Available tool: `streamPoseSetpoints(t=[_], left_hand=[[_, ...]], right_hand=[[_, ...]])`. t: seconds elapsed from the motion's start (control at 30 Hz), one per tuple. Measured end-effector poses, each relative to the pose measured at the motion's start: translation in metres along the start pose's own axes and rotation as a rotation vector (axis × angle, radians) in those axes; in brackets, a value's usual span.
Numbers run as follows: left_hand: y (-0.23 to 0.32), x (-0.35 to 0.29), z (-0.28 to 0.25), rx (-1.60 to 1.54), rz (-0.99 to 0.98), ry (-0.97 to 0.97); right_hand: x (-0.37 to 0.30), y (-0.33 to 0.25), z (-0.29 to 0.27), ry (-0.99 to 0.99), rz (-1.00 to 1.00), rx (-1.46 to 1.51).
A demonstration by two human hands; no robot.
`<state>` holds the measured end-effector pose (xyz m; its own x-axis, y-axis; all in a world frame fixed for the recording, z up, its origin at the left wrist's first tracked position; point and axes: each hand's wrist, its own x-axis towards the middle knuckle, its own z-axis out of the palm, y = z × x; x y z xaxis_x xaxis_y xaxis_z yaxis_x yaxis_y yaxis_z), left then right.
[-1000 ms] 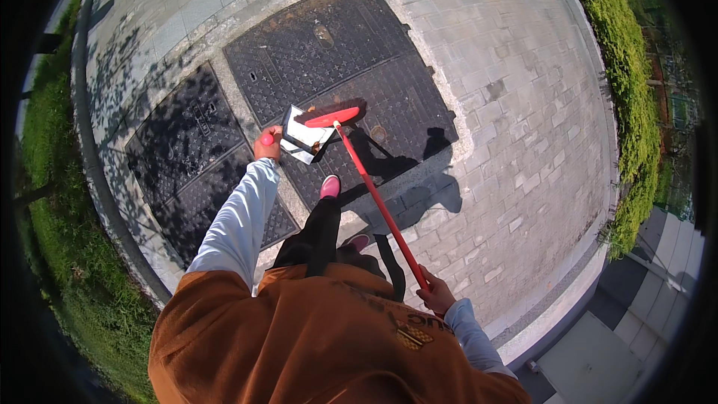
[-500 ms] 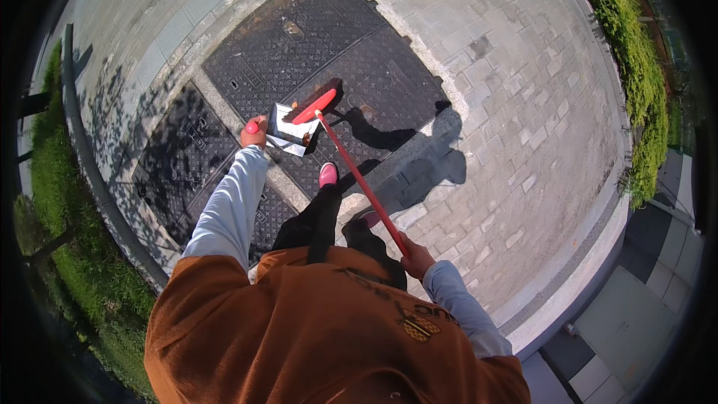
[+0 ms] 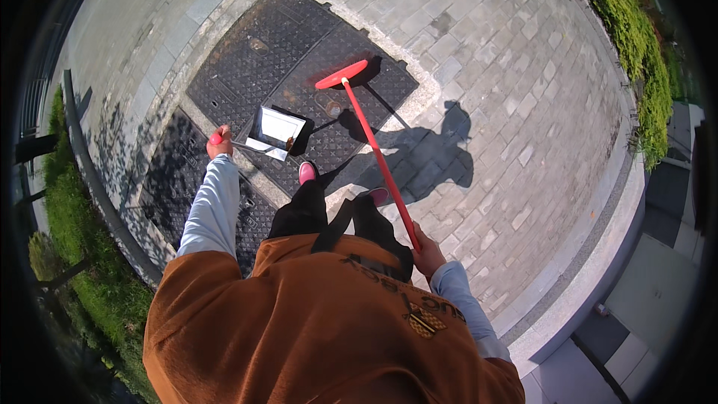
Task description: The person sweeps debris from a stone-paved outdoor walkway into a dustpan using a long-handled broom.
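Note:
My left hand (image 3: 220,144) is closed round the pink-red handle end of a dustpan. The dustpan (image 3: 275,129) has a shiny white pan, held over the dark metal cover, with a little brown debris near its right side. My right hand (image 3: 428,251) grips the red pole of a broom near its top. The broom's red head (image 3: 342,75) is beyond the dustpan and to its right, apart from it, with its dark shadow beside it. I cannot tell whether its bristles touch the ground.
Dark textured metal covers (image 3: 254,52) lie set in the pale brick paving (image 3: 516,127). A curved kerb with green plants (image 3: 112,269) runs along the left. A hedge (image 3: 628,37) stands at the right, above a low pale wall (image 3: 583,292). My pink shoes (image 3: 307,172) stand near the covers.
The broom head has moved off the dustpan, forward and to the right. My left hand and the dustpan have shifted left, and the pan now shows uncovered.

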<state>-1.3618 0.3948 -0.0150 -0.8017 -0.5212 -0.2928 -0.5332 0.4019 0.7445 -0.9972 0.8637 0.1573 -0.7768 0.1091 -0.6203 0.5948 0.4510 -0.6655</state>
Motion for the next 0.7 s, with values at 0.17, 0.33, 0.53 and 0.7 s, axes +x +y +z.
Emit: streamPoseSetpoints(t=[0.17, 0.33, 0.53, 0.7], left_hand=[[-0.026, 0.002, 0.011, -0.202, -0.024, 0.05], [-0.075, 0.023, 0.024, -0.26, -0.053, 0.077], [-0.132, 0.043, 0.016, -0.28, -0.115, 0.044], [-0.065, 0.026, -0.01, 0.051, -0.2, -0.022]], right_hand=[[0.06, -0.025, -0.024, -0.144, 0.033, -0.166], [0.139, -0.041, 0.026, -0.132, -0.004, -0.294], [0.097, -0.092, 0.014, -0.452, 0.264, -0.448], [0.021, -0.07, 0.003, -0.408, 0.234, -0.37]])
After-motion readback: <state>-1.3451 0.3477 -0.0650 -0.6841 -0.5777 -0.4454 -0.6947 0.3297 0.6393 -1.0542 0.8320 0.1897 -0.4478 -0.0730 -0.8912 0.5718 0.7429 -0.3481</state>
